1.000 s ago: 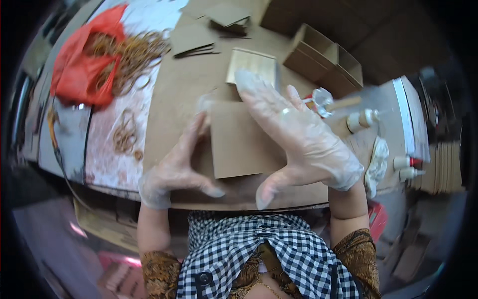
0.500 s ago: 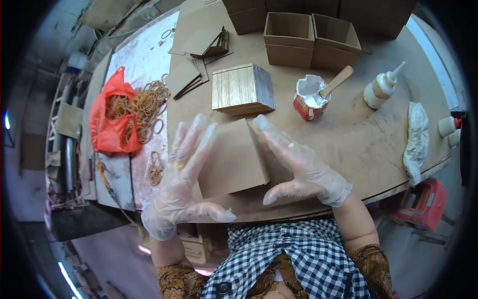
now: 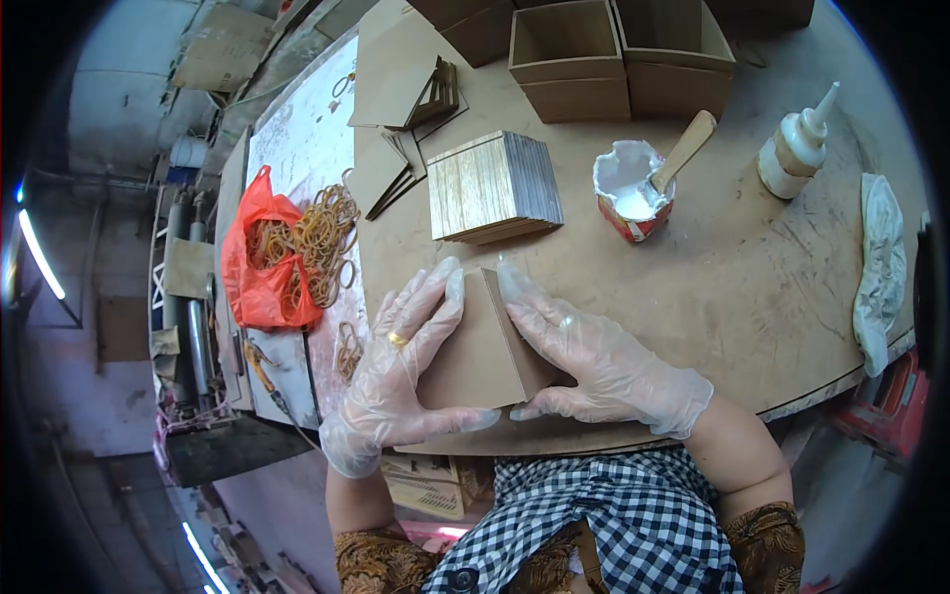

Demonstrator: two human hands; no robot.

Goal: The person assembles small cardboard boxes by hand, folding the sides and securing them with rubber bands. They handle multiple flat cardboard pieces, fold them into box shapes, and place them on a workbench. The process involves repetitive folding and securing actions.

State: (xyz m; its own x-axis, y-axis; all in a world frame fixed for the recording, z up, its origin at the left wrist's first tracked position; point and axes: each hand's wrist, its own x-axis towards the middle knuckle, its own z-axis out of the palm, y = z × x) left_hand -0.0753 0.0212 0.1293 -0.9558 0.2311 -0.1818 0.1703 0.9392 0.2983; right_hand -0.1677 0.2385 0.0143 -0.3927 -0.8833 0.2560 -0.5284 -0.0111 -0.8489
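Observation:
A small brown board box (image 3: 475,366) rests on the near part of the table, its top face and right side showing. My left hand (image 3: 391,376), in a see-through glove, lies along the box's left side, thumb along the near edge. On the other side, my gloved right hand (image 3: 604,371) presses its fingers along the box's right side, with the thumb at the near right corner. Between them the two hands clasp the box. Just beyond it stands a stack of thin wooden boards (image 3: 485,188).
A tub of white paste (image 3: 633,193) holds a wooden stick (image 3: 685,148). Farther right are a squeeze bottle (image 3: 794,148) and a folded pale cloth (image 3: 879,277). Open boxes (image 3: 569,69) stand at the back. Rubber bands (image 3: 322,238) spill beside a red plastic bag (image 3: 259,252) at left.
My hands have moved inward from spread positions beside the box and now clasp its two sides. The box has turned slightly. The whole view has shifted too.

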